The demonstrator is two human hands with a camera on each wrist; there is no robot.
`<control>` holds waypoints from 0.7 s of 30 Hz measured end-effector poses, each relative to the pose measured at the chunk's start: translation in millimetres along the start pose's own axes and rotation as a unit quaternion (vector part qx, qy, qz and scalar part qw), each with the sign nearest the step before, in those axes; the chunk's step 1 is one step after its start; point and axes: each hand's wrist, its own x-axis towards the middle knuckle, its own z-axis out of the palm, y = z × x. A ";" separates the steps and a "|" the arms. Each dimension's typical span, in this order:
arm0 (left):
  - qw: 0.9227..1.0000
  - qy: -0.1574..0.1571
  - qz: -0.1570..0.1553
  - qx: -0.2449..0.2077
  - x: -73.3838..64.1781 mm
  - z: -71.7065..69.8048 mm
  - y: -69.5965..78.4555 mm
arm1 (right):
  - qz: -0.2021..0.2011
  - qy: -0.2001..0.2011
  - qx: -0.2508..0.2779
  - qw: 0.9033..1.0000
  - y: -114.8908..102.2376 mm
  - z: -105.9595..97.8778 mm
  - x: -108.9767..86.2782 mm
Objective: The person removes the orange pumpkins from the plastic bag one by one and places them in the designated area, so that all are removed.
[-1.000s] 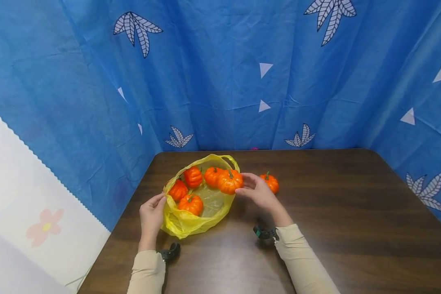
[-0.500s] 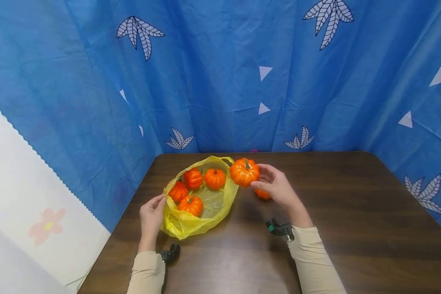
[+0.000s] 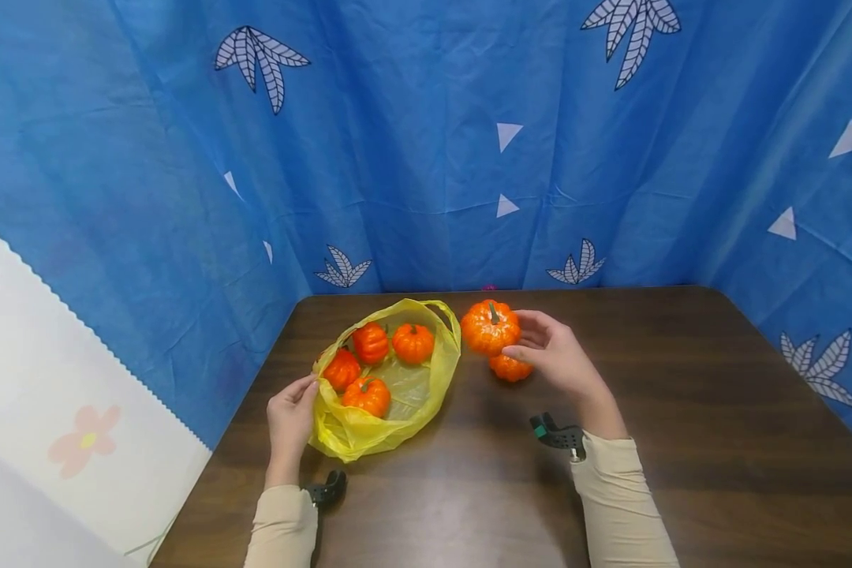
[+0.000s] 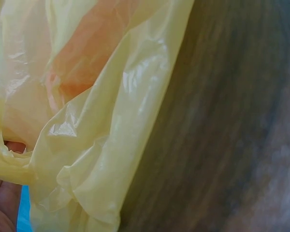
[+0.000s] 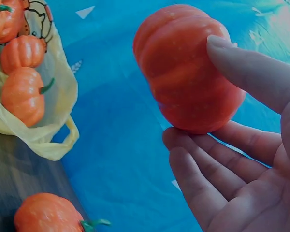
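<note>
A yellow plastic bag (image 3: 436, 386) lies with its mouth open on the table, several small orange pumpkins (image 3: 412, 344) inside it. My left hand (image 3: 291, 418) pinches the bag's left rim; in the left wrist view the yellow film (image 4: 101, 159) fills much of the picture and only some fingers (image 4: 8, 200) show. Above the table, right of the bag, my right hand (image 3: 564, 359) holds a small pumpkin (image 3: 491, 327) with a green stem between thumb and fingers. Another pumpkin (image 3: 510, 368) sits on the table behind and below it, partly hidden; the right wrist view shows this second pumpkin (image 5: 49, 213) apart from the bag.
A dark brown wooden table (image 3: 717, 442) stretches away to the right. Blue curtain (image 3: 426, 158) with leaf and triangle prints hangs behind it. White cloth (image 3: 64, 410) with a flower print is at the left. Each wrist wears a black strap (image 3: 557, 434).
My right hand has carried the pumpkin rightward, from over the bag's right rim to clear of the bag, in front of the loose pumpkin. The left hand keeps its hold on the rim.
</note>
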 end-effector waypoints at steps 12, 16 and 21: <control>1.000 0.006 0.004 0.006 0.4 0.5 -0.4 | 0.020 0.012 -0.021 1.000 9.9 -25.1 -8.4; 1.000 -0.001 -0.002 0.003 0.8 0.3 -0.2 | 0.023 0.015 -0.024 0.999 12.6 -32.1 -11.0; 1.000 -0.004 -0.010 -0.001 1.1 0.3 -0.6 | 0.028 0.017 -0.028 0.999 14.7 -39.2 -12.5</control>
